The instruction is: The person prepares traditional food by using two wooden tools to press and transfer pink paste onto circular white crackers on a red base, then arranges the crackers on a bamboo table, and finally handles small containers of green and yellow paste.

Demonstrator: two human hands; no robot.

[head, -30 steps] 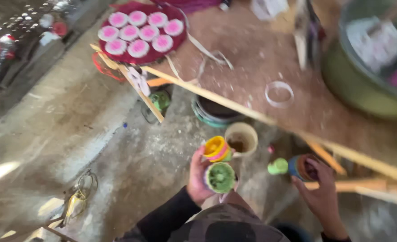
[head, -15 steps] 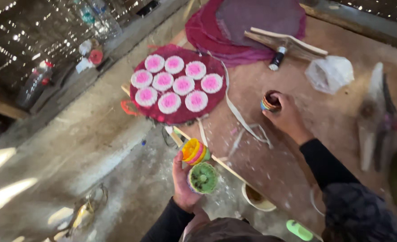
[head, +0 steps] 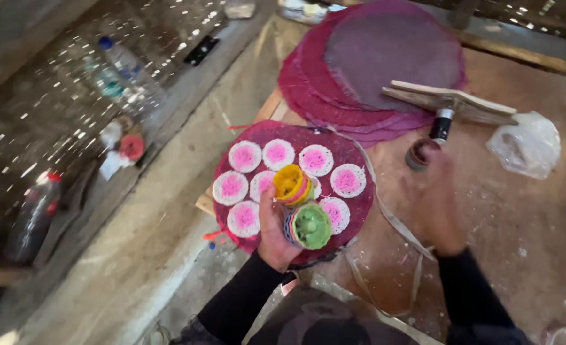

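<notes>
Fingers (head: pixel 271 203) of the left hand (head: pixel 275 230) are curling tight around two little cups, a yellow cup (head: pixel 291 183) and a green cup (head: pixel 311 225). The green one is sitting nearer, the yellow one just behind it, and they are touching. Both cups are hanging over a round dark red tray (head: pixel 358 207).

On that tray, white discs with pink middles (head: pixel 245 156) are lying flat in rows, close beside each other.

To the right, the right hand (head: pixel 433 201) is reaching out flat over the brown surface (head: pixel 526 223). Its fingertips are touching a small round tin (head: pixel 418 153) at the far end. The hand is blurry, so I cannot tell if those fingers are gripping the tin or only resting on it.

Just behind the tin, a dark little bottle (head: pixel 442 124) is standing under a flat wooden tool (head: pixel 452 102). Farther back, a pile of big purple-red rounds (head: pixel 359 83) is lying on the surface. A crumpled clear bag (head: pixel 527 144) is sitting at the right.

Far left, on the floor, plastic bottles (head: pixel 33 214) are lying about.
</notes>
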